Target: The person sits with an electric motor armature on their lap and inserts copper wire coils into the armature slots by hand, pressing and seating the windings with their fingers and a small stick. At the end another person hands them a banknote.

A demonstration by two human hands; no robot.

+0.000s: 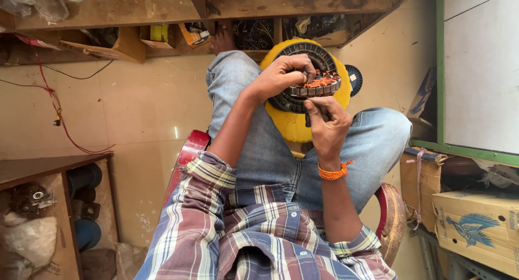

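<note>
My left hand (282,74) grips a round motor stator (318,84) with copper-orange windings, holding it by its rim above my knees. My right hand (325,123) is closed around a dark slim tool (308,119) whose tip points up at the stator's underside. An orange thread band circles my right wrist. Below the stator sits a yellow round fan housing (292,123) with a dark ribbed ring, resting between my legs in blue jeans.
I sit on a red stool (186,155). A wooden shelf (32,169) with metal parts and bags is at left. Cardboard boxes (476,226) stack at right. A wooden bench (130,7) with wires runs along the top; a red wire (62,123) trails across the tiled floor.
</note>
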